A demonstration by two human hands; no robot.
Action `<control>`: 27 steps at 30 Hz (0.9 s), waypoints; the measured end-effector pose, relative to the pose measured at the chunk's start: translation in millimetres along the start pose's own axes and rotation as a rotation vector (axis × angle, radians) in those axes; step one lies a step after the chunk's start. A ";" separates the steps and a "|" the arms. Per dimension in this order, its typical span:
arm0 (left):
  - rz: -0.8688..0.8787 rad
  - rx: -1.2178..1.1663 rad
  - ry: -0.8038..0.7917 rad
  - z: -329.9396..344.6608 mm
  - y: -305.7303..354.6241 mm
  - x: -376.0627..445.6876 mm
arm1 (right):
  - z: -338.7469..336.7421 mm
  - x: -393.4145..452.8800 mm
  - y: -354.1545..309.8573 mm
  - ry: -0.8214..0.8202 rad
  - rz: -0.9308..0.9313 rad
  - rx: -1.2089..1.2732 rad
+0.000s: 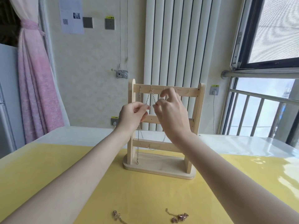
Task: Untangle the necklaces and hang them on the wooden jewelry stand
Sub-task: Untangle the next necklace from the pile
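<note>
On the yellow surface (145,191), seen from the head camera, the wooden jewelry stand (161,168) sits upright on its oval base, with three crossbars between two posts. A silver necklace (149,97) hangs from the second hook of the top bar, its two strands spreading downward; the left hand (132,115) pinches one strand between curled fingers, and the right hand (171,113) pinches the other, its remaining fingers raised in front of the top bar. A thinner chain (139,126) hangs from the first hook, down past the lower bar to just above the base. Near the bottom edge two rose-gold necklaces lie on the surface, one (118,216) to the left, another bunched one (179,217) to the right. A clear glossy cover over the surface shows glare on the right. Behind stand a white ribbed radiator (178,46), a cream wall with grey switch plates and a paper notice (72,15), a tied pink curtain (35,78) on the left and a window (275,38) with railings on the right.
</note>
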State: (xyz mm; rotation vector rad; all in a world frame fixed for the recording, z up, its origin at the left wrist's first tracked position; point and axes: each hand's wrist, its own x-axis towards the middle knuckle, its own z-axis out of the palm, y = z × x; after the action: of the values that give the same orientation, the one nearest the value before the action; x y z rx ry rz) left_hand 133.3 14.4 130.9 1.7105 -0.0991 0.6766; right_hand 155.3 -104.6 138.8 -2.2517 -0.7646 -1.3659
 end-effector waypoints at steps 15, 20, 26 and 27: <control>0.218 0.507 -0.021 -25.7 -14.6 -50.6 | -9.3 -32.1 -0.6 -0.236 0.340 0.020; 0.072 0.542 -0.373 -30.4 -24.5 -101.0 | -26.7 -68.1 -5.5 -0.524 0.307 0.149; -0.009 0.721 -0.861 -34.1 -39.0 -166.5 | -61.2 -169.0 -26.1 -0.884 0.204 0.407; 0.004 0.754 -0.859 -34.5 -38.7 -170.5 | -64.7 -177.9 -27.8 -0.873 0.226 0.439</control>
State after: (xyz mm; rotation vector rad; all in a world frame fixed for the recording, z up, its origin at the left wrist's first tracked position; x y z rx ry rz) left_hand -4.3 6.8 18.1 2.6353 -0.4930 -0.1048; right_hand 27.3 -164.8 10.0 -2.4051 -0.9054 -0.0333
